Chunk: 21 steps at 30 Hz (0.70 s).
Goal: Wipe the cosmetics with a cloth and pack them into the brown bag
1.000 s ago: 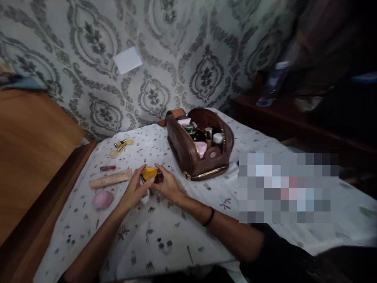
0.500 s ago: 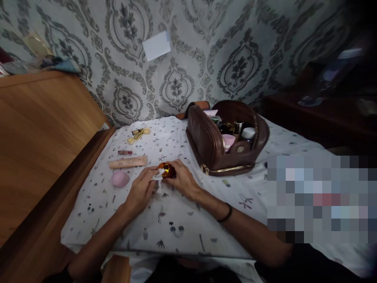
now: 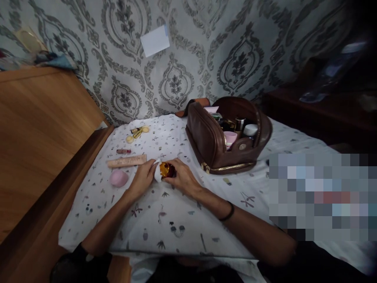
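An amber glass bottle or jar [image 3: 166, 170] is gripped from the right by my right hand [image 3: 184, 177], its shiny round face turned toward the left. My left hand [image 3: 143, 175] pinches a white tissue or cloth [image 3: 158, 170] against the amber glass. Left of my hands rests a pink makeup sponge [image 3: 118, 178]. Behind that lie a peach-coloured squeeze tube [image 3: 126, 161] and a small lip-colour tube [image 3: 123, 151]. Farther back are small gold and yellow items [image 3: 137, 133], too small to name surely.
A brown leather cosmetic bag [image 3: 228, 137] stands unzipped at right, holding several containers, among them a white-lidded jar [image 3: 250, 130] and a pink cup [image 3: 230, 138]. A wooden panel [image 3: 44, 137] borders the left side. A clear bottle [image 3: 332, 72] stands far right.
My left hand has drawn slightly back to the left, and the white tissue now shows more, spread against the amber glass. My right hand keeps its hold. The view has shifted slightly.
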### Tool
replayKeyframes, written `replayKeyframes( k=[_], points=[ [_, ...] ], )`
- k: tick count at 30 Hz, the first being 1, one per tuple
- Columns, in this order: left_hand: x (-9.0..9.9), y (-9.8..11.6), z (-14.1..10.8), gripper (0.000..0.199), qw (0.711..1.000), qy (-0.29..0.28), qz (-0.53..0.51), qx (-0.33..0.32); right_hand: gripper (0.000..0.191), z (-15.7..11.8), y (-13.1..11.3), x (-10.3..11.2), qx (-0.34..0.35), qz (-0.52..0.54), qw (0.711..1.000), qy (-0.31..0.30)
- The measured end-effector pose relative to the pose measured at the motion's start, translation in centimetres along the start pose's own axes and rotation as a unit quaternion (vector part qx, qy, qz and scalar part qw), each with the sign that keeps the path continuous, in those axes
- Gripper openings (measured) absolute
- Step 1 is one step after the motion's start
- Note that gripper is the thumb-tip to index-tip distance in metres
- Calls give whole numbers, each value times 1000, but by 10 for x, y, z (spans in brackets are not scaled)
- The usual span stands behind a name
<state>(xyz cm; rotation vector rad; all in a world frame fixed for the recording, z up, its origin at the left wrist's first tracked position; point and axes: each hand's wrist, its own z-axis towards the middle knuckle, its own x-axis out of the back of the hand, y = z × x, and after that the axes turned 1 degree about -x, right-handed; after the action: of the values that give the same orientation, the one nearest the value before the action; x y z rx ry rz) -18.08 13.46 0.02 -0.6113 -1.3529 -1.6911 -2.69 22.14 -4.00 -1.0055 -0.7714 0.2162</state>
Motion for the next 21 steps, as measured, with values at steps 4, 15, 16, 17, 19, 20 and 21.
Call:
replayKeyframes(
  k=[4, 15, 16, 17, 19, 20, 21],
  points=[
    [-6, 3, -18, 30, 1000, 2, -24, 18, 37, -1, -2, -1, -15, -6, 1000, 14],
    [-15, 3, -33, 49, 1000, -14, -16, 11, 36, -6, 1, -2, 39, -47, 998, -1],
    [-16, 3, -33, 51, 1000, -11, -11, 7, 38, -6, 1, -2, 50, -41, 998, -6],
    [-17, 3, -33, 52, 1000, -6, -5, 5, 40, -7, 1, -2, 62, -37, 997, -10],
    [-18, 2, -33, 55, 1000, 2, 9, 4, 45, -8, 0, -2, 83, -33, 996, -12],
    [-19, 2, -33, 55, 1000, 5, 16, 5, 48, -9, 0, -3, 92, -32, 995, -9],
    [-20, 2, -33, 54, 1000, 5, 23, 6, 52, -9, 0, -3, 101, -32, 994, -4]
  ],
)
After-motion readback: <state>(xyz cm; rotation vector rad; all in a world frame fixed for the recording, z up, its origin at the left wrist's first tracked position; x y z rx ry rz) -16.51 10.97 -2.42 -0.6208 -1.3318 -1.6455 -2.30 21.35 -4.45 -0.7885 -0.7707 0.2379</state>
